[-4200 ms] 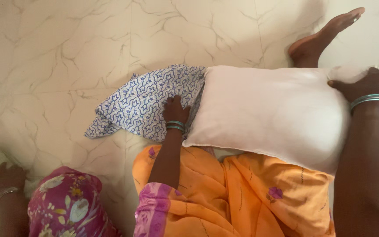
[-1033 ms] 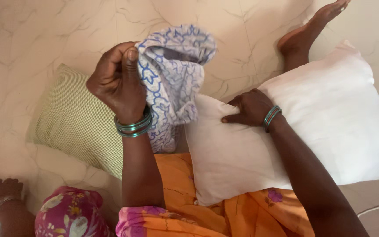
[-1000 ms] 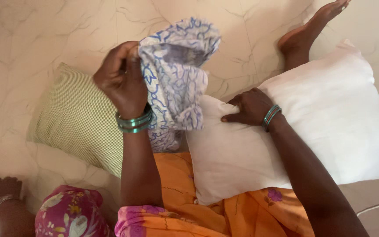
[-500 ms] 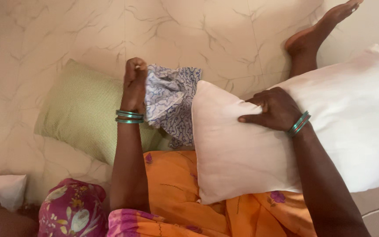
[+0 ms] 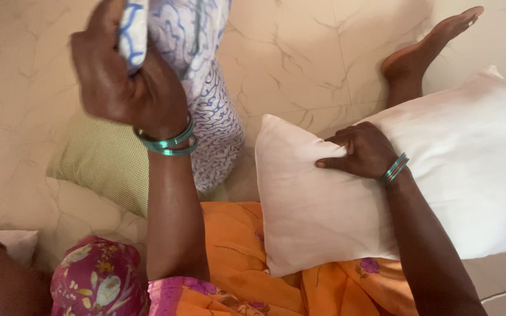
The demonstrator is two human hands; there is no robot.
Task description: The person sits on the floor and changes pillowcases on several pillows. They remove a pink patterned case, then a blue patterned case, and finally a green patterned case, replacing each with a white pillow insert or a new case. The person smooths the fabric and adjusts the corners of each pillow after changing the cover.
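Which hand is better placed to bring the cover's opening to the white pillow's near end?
Left, probably. The left hand already grips the blue-patterned cover, lifted and hanging beside the white pillow. The right hand is pressed flat on the pillow, seemingly steadying it, so it is not free.

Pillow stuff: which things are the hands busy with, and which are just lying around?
In use:
- blue-patterned pillow cover, gripped and lifted by the left hand
- white pillow, pressed by the right hand

Lying about:
- green checked pillow on the floor
- small white cushion at the lower left edge
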